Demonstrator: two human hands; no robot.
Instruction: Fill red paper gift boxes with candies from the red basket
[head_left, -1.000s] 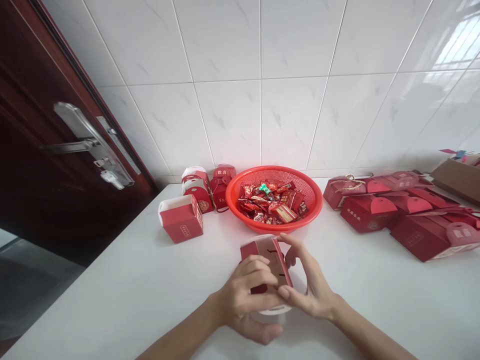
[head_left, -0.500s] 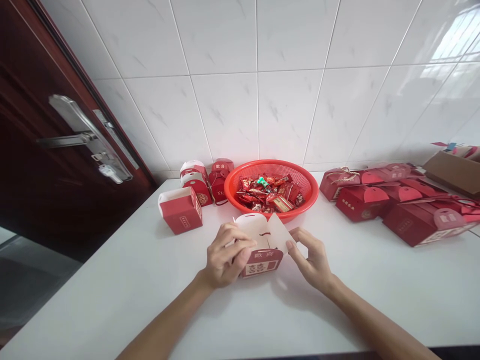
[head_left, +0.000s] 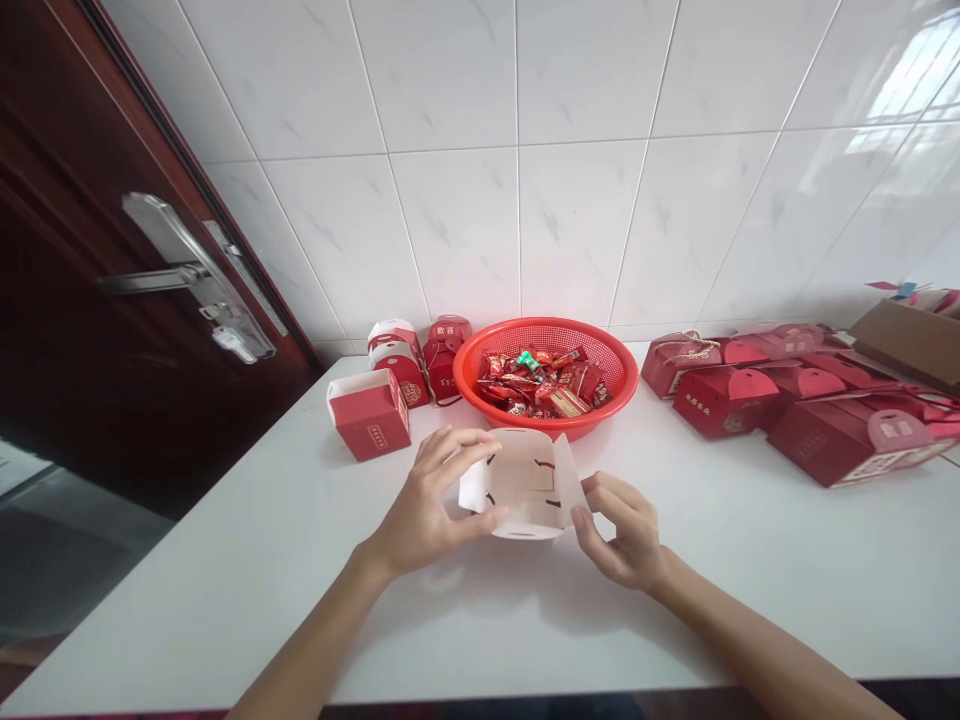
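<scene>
A small red paper candy box [head_left: 525, 480] lies on the white table in front of me, its top open and its white inside facing up. Small slits show in its floor and walls. My left hand [head_left: 442, 495] is at its left side, thumb on the near flap and fingertips over the left wall. My right hand [head_left: 622, 525] pinches the right flap between thumb and fingers. Just beyond the box stands a red plastic basket [head_left: 469, 400] holding wrapped candies [head_left: 536, 380].
An open red box [head_left: 370, 415] and several others stand at the left back. Folded red boxes [head_left: 727, 400], some with string handles, crowd the right side, near a brown cardboard box [head_left: 907, 345]. A tiled wall [head_left: 450, 230] borders the table; a dark door [head_left: 90, 350] is left.
The candy box has tilted and its near flap has folded outward, so the printed front is hidden and the inside shows. My left hand has spread wider; my right hand keeps the right flap.
</scene>
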